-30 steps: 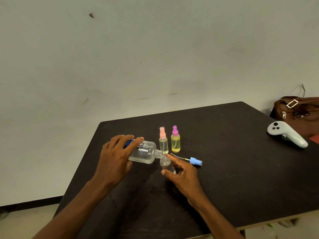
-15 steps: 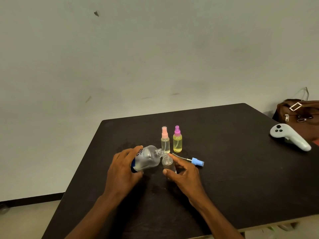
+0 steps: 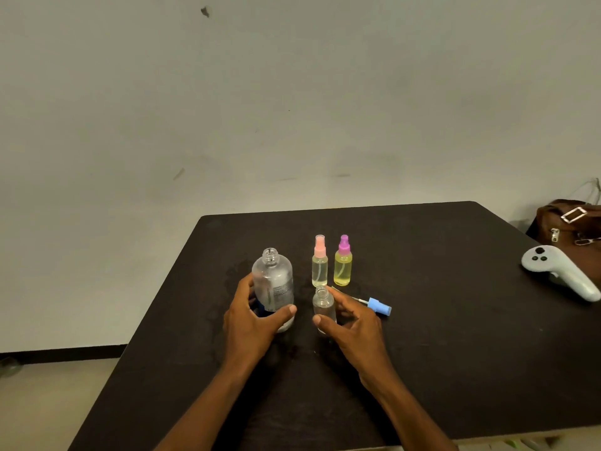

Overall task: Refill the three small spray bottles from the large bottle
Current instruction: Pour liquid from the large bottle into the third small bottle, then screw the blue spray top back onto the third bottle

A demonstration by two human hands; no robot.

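The large clear bottle [image 3: 272, 281] stands upright and uncapped on the black table [image 3: 439, 336], with my left hand [image 3: 252, 323] wrapped around its lower half. Just to its right stands a small clear spray bottle [image 3: 323, 304] without its top; my right hand [image 3: 353, 323] holds it between thumb and fingers. Its blue spray top [image 3: 377, 305] with tube lies on the table behind my right fingers. Two capped small bottles stand behind: one with a pink top [image 3: 319, 262] and one with a purple top [image 3: 343, 262], both holding yellowish liquid.
A white game-style controller [image 3: 559, 275] lies at the table's right side, with a brown bag [image 3: 569, 222] behind it at the edge. A pale wall rises behind the table. Damp patches show on the tabletop around the bottles.
The large bottle was tipped with its mouth over the small open bottle; my left hand has swung it back upright and set it on the table to the left.
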